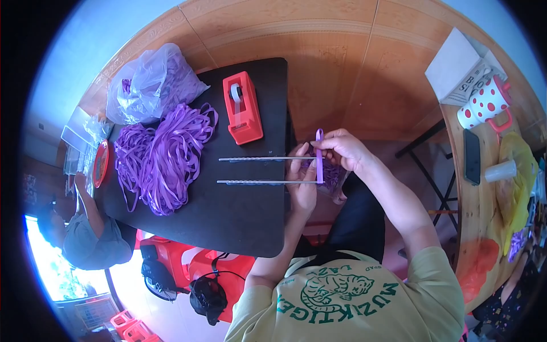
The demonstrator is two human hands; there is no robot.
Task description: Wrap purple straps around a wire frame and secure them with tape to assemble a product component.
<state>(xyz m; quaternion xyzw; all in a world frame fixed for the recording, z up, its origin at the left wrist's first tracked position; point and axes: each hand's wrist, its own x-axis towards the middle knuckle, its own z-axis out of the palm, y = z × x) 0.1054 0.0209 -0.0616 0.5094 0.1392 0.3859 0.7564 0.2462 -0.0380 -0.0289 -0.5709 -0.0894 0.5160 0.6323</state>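
Two thin metal rods (250,159) with a twisted look lie parallel across the black table (250,216) and jut past its right edge. A purple ribbon (319,165) spans the rods near their right ends, with a small loop standing above the upper rod. My right hand (346,149) pinches the ribbon by that loop. My left hand (303,179) is closed around the rod ends, its thumb and fingertips against the ribbon; its grip is partly hidden. Below my hands is a clear bag with more purple ribbon pieces (333,178).
On the table sit a red tape dispenser (244,108), a heap of purple ribbon (171,159) and a stuffed plastic bag (151,85). A wooden table (473,228) at right holds a dotted mug (484,105) and a phone (472,157). Another person (91,239) sits at far left.
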